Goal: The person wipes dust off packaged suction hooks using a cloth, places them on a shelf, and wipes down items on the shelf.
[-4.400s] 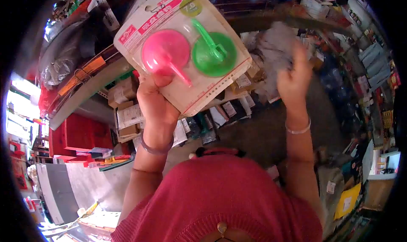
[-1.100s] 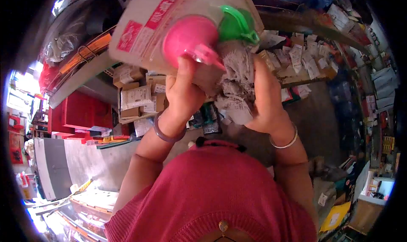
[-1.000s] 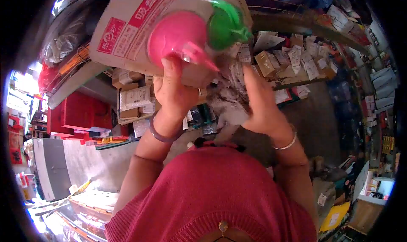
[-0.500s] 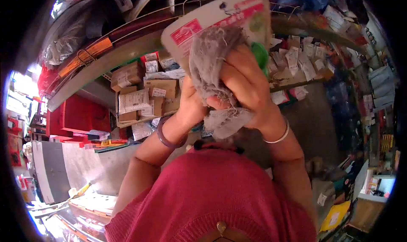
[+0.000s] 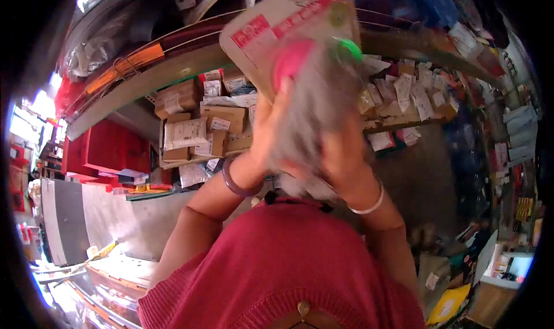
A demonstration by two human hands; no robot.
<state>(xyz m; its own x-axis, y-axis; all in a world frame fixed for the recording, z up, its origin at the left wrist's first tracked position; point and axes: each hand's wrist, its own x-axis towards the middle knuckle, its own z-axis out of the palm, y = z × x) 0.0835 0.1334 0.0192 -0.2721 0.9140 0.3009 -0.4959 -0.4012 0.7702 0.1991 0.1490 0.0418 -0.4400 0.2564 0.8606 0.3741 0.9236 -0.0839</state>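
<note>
A carded package (image 5: 254, 46), pale with red print, is held up in front of my chest. A round pink item (image 5: 291, 59) and a bright green one (image 5: 350, 49) show on its front. My left hand (image 5: 264, 132) grips the package at its lower left side, thumb up near the pink part. Over the package's lower front hangs a frayed grey cloth (image 5: 314, 104), smeared by motion. My right hand (image 5: 347, 159) is closed on this cloth, its fingers blurred and partly covered. What lies beneath the cloth is hidden.
Behind the package, a shelf carries cardboard boxes (image 5: 225, 120) and labelled parcels (image 5: 186, 134). More labelled packets (image 5: 404, 89) lie on the right. Red boxes (image 5: 118, 147) stand at left, and a metal rail (image 5: 156, 84) with wire hooks crosses above.
The cloth has shifted right and down across the package, uncovering the pink item. My right hand has moved lower with it. My left thumb now shows at the package's front.
</note>
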